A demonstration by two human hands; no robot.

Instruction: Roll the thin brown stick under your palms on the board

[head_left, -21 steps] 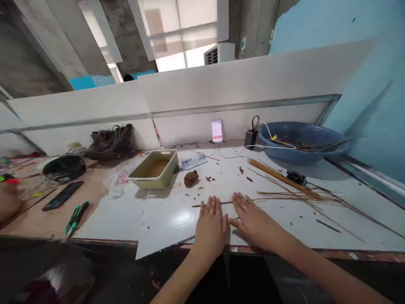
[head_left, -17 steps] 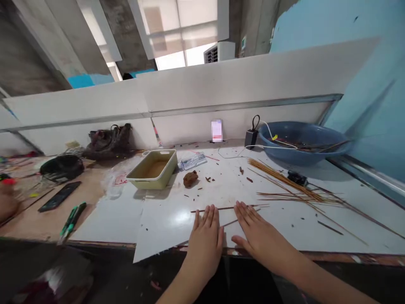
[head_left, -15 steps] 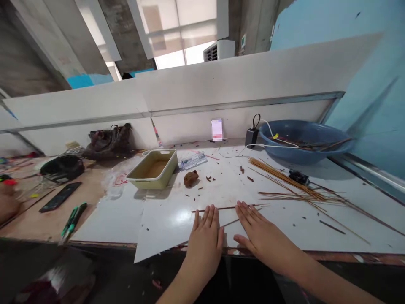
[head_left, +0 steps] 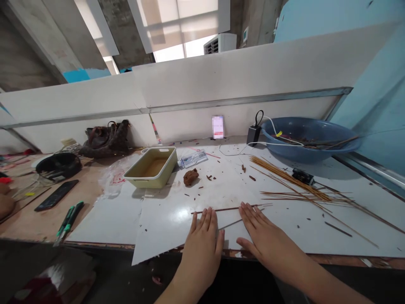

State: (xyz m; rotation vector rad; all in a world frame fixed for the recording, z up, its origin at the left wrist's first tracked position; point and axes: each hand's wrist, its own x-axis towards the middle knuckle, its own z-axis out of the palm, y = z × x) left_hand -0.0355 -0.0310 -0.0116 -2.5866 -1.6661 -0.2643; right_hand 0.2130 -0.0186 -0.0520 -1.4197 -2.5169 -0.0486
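My left hand (head_left: 203, 242) lies palm down, fingers stretched out, with its fingertips over a thin brown-coated stick (head_left: 228, 209) on the white board. To its right my right hand (head_left: 264, 232) is also flat, its fingertips on the same stick towards its right end. A second thin stick (head_left: 231, 223) slants between the hands; its ends are partly hidden by them. What lies under the palms does not show. Beyond the hands rests a lump of brown clay-like paste (head_left: 190, 177), with small dark crumbs around it.
A pale green tub (head_left: 148, 182) stands behind left. At right lie a bundle of thin sticks (head_left: 281, 174), a blue basin (head_left: 303, 154) and a black box with a cable (head_left: 253, 136). Left are cutter knives (head_left: 70, 217), a dark phone (head_left: 57, 195), a bag (head_left: 106, 141) and another person's hand (head_left: 5, 202).
My right hand has shifted slightly right, widening the gap between the hands. My left hand stays nearly in place. The view has tilted a little.
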